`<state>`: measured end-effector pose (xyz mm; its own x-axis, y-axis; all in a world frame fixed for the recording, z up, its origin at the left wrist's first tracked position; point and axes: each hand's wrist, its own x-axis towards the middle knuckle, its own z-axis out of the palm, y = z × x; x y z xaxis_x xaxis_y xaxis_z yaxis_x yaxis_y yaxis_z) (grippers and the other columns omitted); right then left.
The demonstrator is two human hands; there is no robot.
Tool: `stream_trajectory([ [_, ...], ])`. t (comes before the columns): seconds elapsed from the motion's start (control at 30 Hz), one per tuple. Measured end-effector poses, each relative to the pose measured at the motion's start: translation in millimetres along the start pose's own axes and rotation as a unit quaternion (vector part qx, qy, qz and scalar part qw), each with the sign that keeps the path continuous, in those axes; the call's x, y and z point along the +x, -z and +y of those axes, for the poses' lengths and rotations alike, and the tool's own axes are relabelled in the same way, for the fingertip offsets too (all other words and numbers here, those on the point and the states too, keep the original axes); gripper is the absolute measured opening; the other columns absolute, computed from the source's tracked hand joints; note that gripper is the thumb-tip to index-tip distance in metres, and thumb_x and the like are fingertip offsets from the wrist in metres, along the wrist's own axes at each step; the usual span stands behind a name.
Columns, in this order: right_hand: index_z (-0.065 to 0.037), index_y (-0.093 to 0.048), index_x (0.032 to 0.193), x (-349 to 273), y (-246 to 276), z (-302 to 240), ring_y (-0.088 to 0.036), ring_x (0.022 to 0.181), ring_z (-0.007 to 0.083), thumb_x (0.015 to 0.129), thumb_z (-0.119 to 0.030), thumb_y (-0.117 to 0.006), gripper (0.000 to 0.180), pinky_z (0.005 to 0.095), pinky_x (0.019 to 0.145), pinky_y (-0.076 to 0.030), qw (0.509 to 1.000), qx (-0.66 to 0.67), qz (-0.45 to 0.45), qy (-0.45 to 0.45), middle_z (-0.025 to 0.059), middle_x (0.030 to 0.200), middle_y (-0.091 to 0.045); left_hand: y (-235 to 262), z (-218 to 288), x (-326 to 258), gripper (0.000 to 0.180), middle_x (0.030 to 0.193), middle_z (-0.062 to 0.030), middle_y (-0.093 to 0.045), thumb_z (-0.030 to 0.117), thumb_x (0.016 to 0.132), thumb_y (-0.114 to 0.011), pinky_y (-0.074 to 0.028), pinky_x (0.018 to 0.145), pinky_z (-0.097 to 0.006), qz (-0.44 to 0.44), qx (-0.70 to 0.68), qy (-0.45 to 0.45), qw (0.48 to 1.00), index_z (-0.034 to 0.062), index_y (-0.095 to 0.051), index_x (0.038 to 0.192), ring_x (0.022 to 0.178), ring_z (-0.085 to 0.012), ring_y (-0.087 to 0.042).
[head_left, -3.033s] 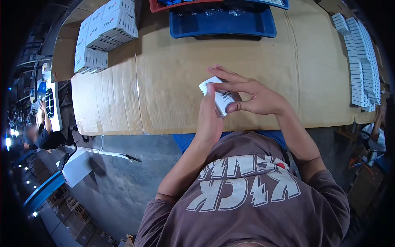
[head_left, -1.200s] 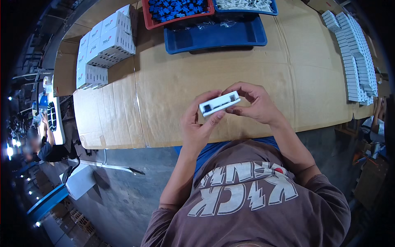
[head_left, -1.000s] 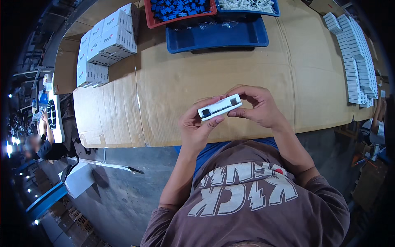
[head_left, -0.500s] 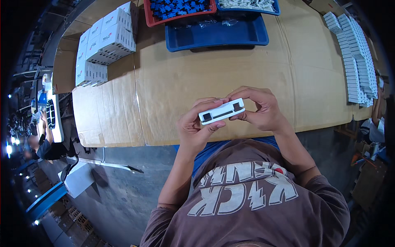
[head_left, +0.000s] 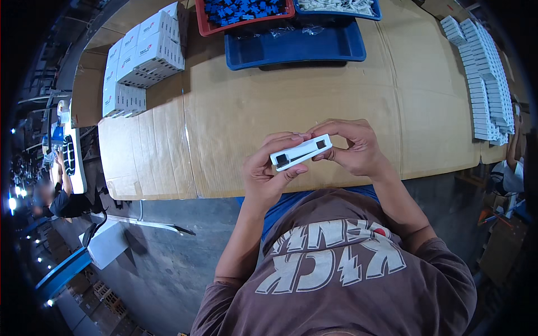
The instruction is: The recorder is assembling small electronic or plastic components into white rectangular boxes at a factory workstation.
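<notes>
Above the near edge of the cardboard-covered table, both hands hold a small white box. One narrow end of the box faces up, with a dark square gap at each side and a thin slit along its lower edge. My left hand grips the left end, fingers behind and thumb in front. At the right end, my right hand pinches the box between thumb and fingers. What is inside the box cannot be made out.
Stacked white boxes stand at far left; more white boxes line the right side. At the back are a red bin of blue pieces, a blue bin of white pieces and a blue tray. Other people are at both sides.
The white piece across the box's end has tilted, so the slit is narrower at the right and the right gap looks squarer. My right fingers have shifted slightly.
</notes>
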<state>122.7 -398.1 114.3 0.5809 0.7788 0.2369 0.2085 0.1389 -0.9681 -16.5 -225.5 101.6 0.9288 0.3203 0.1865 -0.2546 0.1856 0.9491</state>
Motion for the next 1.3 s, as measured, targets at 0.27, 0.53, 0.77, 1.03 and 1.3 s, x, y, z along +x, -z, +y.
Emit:
stream_trajectory([
  [0.27,-0.001,-0.076,0.113,-1,-2,0,-0.075,0.098,0.0195,0.082,0.004,-0.083,0.032,0.0324,0.084,-0.061,0.995,0.079,0.012,-0.053,0.0101,0.107,-0.079,-3,8,-2,0.05,0.13,-0.0246,-0.069,0.01,0.084,-0.086,-0.056,0.106,-0.042,0.058,-0.036,0.039,0.997,-0.005,-0.065,0.127,0.125,-0.0318,-0.067],
  [0.53,-0.001,-0.075,0.117,0,-1,1,-0.075,0.102,0.0199,0.08,0.008,-0.083,0.039,0.0329,0.09,-0.06,0.996,0.079,-0.004,-0.042,0.0107,0.111,-0.079,3,2,-6,0.043,0.124,-0.0196,-0.073,0.0,0.085,-0.083,-0.055,0.104,-0.039,0.04,-0.002,0.009,0.999,-0.0049,-0.068,0.125,0.122,-0.0293,-0.068],
  [0.77,-0.002,-0.075,0.117,-1,1,2,-0.074,0.103,0.0202,0.079,0.007,-0.083,0.041,0.0338,0.093,-0.059,0.997,0.069,-0.007,-0.033,0.0105,0.112,-0.078,5,0,-5,0.045,0.127,-0.0253,-0.07,0.005,0.087,-0.083,-0.054,0.107,-0.043,0.016,0.022,-0.005,1.0,-0.0051,-0.065,0.127,0.124,-0.0339,-0.067],
  [1.03,-0.002,-0.074,0.116,-1,0,-1,-0.075,0.103,0.0201,0.08,0.005,-0.084,0.038,0.0339,0.091,-0.06,0.999,0.038,-0.001,-0.016,0.0101,0.11,-0.079,5,1,-4,0.04,0.127,-0.0247,-0.071,0.004,0.09,-0.08,-0.053,0.108,-0.042,0.005,0.026,-0.015,1.0,-0.0053,-0.065,0.126,0.124,-0.0332,-0.067],
  [1.3,0.0,-0.074,0.114,-1,0,2,-0.074,0.101,0.0182,0.084,0.005,-0.081,0.032,0.0325,0.089,-0.061,0.997,0.06,0.01,-0.043,0.0099,0.108,-0.078,4,-1,-3,0.045,0.126,-0.0226,-0.071,0.007,0.09,-0.082,-0.053,0.107,-0.04,0.012,0.028,0.004,1.0,-0.0046,-0.063,0.13,0.124,-0.0321,-0.067],
])
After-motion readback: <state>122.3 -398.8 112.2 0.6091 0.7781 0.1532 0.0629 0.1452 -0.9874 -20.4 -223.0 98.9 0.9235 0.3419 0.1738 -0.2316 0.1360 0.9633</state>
